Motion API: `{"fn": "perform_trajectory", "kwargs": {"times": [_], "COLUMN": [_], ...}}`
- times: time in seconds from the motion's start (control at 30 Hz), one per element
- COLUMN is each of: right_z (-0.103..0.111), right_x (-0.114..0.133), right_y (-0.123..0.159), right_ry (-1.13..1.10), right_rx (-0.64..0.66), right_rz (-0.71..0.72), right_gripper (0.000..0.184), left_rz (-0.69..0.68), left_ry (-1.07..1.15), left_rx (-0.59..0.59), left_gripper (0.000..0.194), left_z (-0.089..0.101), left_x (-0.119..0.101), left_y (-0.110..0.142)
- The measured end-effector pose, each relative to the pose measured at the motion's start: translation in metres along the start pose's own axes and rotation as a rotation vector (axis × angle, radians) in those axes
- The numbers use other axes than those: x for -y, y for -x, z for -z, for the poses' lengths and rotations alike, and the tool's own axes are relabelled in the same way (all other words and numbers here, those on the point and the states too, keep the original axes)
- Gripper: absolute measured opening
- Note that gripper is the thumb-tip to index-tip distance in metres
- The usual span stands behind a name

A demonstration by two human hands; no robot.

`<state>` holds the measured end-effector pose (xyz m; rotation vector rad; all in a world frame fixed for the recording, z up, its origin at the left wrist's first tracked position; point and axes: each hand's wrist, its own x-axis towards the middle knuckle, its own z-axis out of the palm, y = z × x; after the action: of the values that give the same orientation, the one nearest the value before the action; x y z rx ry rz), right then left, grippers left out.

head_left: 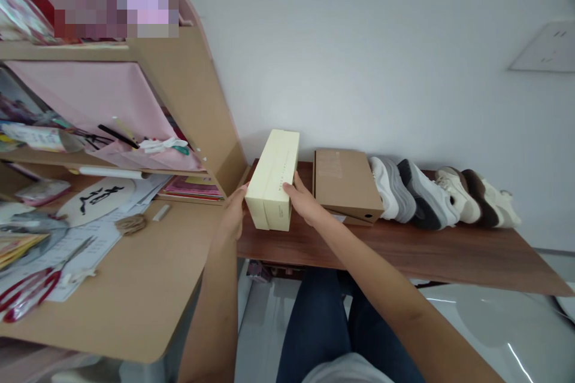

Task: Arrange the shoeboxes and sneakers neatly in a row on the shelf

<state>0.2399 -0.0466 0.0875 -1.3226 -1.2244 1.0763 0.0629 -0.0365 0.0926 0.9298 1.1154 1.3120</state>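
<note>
Between your two hands, at the left end of the brown wooden shelf: one pale yellow box, long and closed, its narrow end toward you, small print along its top. Whether its base rests on the wood or sits just above it cannot be told.

Your left hand: against the box's left side, thumb at the near upper edge, other fingers largely hidden, their spread not to be made out.

Your right hand: thumb pressed on the top edge, fingers against the right side, so that the box is gripped between both your hands.

To the right of it, near but apart: one brown cardboard box, lid on. Beyond that, a row of shoes in white, grey, cream and dark brown, leaning together along the wall.

On your left, the tan desk, bearing red-handled scissors, a coil of twine, papers and a pale round fan with black brushwork.
</note>
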Motion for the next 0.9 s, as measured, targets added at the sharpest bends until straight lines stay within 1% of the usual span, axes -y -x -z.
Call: {"fn": "perform_trajectory", "kwargs": {"times": [0.1,0.27,0.43,0.5,0.6,0.7,0.77,0.9], "right_z": [0.005,0.016,0.032,0.037,0.043,0.045,0.044,0.04], "right_x": [0.003,0.004,0.005,0.007,0.012,0.015,0.016,0.017], "right_y": [0.003,0.008,0.019,0.024,0.029,0.029,0.028,0.026], "right_ry": [-0.03,0.004,0.14,0.172,0.214,0.244,0.232,0.192], "right_rx": [0.047,0.03,0.002,-0.003,-0.011,-0.008,-0.012,-0.006], "right_rz": [-0.009,0.067,0.095,0.099,0.128,0.157,0.158,0.116], "right_gripper": [0.081,0.081,0.067,0.064,0.064,0.061,0.059,0.059], "left_rz": [0.065,0.137,0.243,0.294,0.365,0.388,0.384,0.388], "left_ry": [0.011,-0.032,-0.008,0.024,0.048,0.066,0.094,0.19], "left_rx": [0.011,0.067,0.149,0.149,0.106,0.092,0.085,0.049], "left_gripper": [0.044,0.044,0.041,0.041,0.035,0.031,0.028,0.021], "left_z": [0.004,0.007,0.009,0.01,0.011,0.01,0.011,0.017], "left_x": [0.012,0.038,0.06,0.067,0.074,0.078,0.075,0.057], "left_y": [-0.005,-0.016,-0.03,-0.035,-0.041,-0.041,-0.04,-0.035]}}
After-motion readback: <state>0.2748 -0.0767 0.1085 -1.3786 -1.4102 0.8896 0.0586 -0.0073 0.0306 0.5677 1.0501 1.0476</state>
